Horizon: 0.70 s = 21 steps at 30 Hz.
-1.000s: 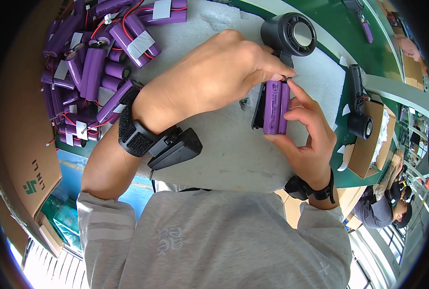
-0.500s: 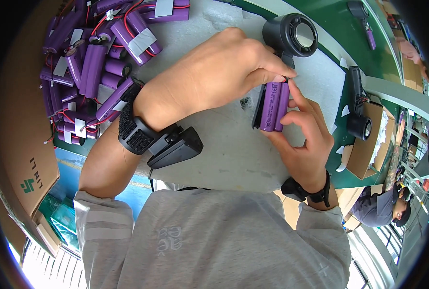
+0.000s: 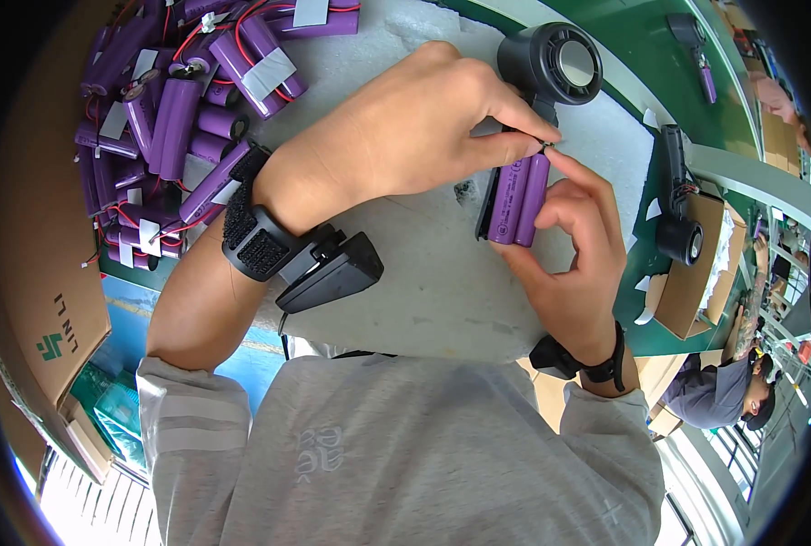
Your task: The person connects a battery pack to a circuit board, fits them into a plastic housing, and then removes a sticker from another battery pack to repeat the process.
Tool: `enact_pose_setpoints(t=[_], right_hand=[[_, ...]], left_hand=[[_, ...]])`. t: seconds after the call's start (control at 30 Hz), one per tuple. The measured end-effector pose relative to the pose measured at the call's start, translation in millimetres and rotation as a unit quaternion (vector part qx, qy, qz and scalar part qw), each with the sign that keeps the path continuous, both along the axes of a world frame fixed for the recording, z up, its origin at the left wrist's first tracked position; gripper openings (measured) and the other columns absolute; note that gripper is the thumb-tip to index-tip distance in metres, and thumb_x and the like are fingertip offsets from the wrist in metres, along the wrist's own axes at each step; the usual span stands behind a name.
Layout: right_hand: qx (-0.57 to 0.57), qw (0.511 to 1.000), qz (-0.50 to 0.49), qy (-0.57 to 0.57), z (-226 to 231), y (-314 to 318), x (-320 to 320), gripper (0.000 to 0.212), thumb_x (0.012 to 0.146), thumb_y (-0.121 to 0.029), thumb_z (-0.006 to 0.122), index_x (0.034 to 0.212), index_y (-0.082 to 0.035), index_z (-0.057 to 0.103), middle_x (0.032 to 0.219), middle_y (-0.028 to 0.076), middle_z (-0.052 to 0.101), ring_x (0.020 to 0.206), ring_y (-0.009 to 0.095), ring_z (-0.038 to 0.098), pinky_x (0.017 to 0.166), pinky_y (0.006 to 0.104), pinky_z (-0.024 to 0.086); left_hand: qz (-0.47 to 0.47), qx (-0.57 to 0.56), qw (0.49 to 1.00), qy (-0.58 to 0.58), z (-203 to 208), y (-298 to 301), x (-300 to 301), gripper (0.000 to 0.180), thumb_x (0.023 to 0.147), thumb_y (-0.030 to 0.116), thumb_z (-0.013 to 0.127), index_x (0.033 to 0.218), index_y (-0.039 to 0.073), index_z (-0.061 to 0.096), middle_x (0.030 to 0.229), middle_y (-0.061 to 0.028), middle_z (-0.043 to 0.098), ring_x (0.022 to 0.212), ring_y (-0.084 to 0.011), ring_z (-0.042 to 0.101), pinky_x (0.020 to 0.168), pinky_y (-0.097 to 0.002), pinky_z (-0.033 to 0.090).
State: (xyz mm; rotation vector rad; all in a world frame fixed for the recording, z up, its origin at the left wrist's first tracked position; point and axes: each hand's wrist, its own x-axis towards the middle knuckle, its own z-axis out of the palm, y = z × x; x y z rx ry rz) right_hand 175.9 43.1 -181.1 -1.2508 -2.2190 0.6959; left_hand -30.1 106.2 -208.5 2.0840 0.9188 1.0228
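Pack: The purple pack (image 3: 521, 202) is held over the mat (image 3: 405, 291), below the fan (image 3: 551, 64). Along its left side the black shell (image 3: 485, 211) is seen; how deeply the pack is seated cannot be told.
Right hand: By the right hand (image 3: 580, 273) the pack is gripped, thumb at the lower end, forefinger near the upper; the other fingers are curled beside it.
Left hand: By the left hand (image 3: 442, 114) a small end piece (image 3: 544, 146) is pinched between thumb and forefinger; whether wire or plug cannot be told.
Steadiness: The pack is best kept still by the right hand while fine work is done by the left.
End piece: It should be handled gently, without tugging, and any wire kept from being trapped against the shell.
Pile: More packs (image 3: 173, 127) are heaped at the left.
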Motion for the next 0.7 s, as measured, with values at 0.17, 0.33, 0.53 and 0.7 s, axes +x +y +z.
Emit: enact_pose_setpoints(t=[0.17,0.33,0.53,0.7], right_hand=[[-0.069,0.997,-0.007,0.044,-8,4,0,0.048,0.060,0.009,0.079,0.095,-0.004,0.050,0.130,0.015,0.044,0.103,0.021,0.059,0.085,0.0315,0.053],[-0.089,0.993,0.023,0.072,-13,9,-3,0.056,0.060,0.010,0.079,0.102,-0.005,0.046,0.128,0.013,0.039,0.106,0.020,0.057,0.088,0.0316,0.054],[-0.079,0.997,0.010,0.026,-9,15,-1,0.062,0.059,0.008,0.081,0.108,-0.005,0.046,0.125,0.011,0.038,0.112,0.021,0.055,0.087,0.0318,0.054],[-0.100,0.994,-0.020,0.033,3,22,-1,0.068,0.057,0.005,0.084,0.114,-0.005,0.049,0.125,0.011,0.040,0.107,0.022,0.058,0.085,0.0329,0.055]], left_hand=[[0.007,-0.011,1.000,0.021,-1,-2,-4,0.024,0.081,0.014,0.074,0.104,0.012,0.074,0.078,-0.0107,0.069,0.052,-0.0199,0.054,0.051,-0.0301,0.042],[-0.013,-0.063,0.997,0.039,3,-3,-9,0.034,0.072,0.017,0.081,0.106,0.014,0.074,0.078,-0.0091,0.070,0.052,-0.0183,0.052,0.052,-0.0293,0.042],[-0.009,-0.126,0.991,0.055,10,1,-2,0.042,0.065,0.016,0.085,0.106,0.016,0.074,0.078,-0.0063,0.070,0.053,-0.0161,0.051,0.053,-0.0281,0.041],[0.011,-0.145,0.988,0.044,23,3,-2,0.044,0.064,0.014,0.085,0.106,0.017,0.075,0.077,-0.0053,0.069,0.053,-0.0144,0.049,0.053,-0.0275,0.041]])
